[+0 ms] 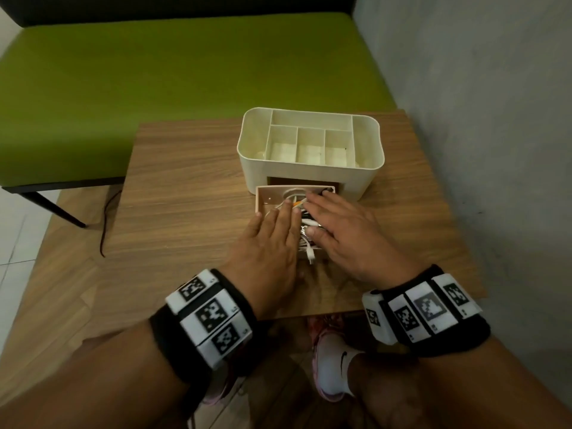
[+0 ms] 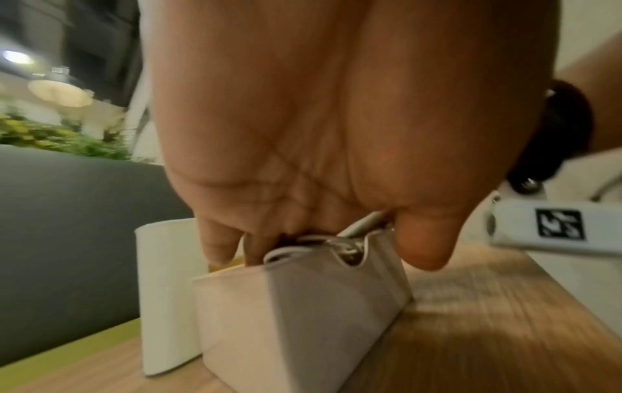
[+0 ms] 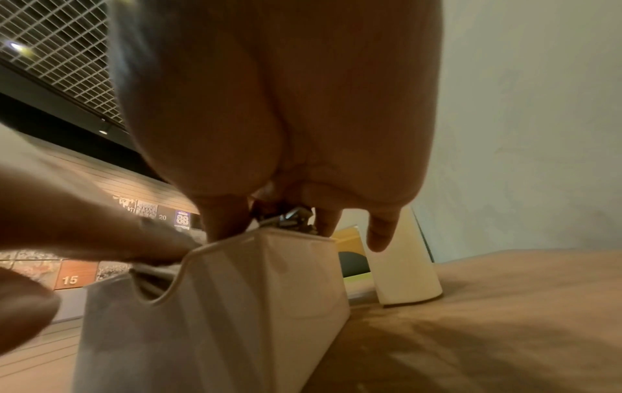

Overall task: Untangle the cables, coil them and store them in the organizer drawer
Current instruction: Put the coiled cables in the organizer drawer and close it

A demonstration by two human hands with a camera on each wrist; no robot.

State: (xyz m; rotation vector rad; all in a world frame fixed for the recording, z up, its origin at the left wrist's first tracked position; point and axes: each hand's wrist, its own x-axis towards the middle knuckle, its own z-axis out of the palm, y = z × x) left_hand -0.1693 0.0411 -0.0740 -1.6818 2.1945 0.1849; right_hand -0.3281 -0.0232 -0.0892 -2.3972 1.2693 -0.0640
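Both flat hands, left (image 1: 272, 243) and right (image 1: 343, 233), press cables (image 1: 305, 230) into the pulled-out drawer (image 1: 263, 196).

Looks like a cafe or lounge seating nook: green bench seat (image 1: 185, 75) with dark backrest, small wood-grain table (image 1: 185, 212), grey wall (image 1: 479, 119), grid ceiling (image 3: 60, 53).

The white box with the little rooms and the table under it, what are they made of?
The white box looks like plastic: smooth cream walls, rounded corners and thin moulded dividers, with a dull sheen. The table looks like wood, or perhaps a wood-print coating: brown grain lines run across a flat matte top. The pictures cannot settle which.
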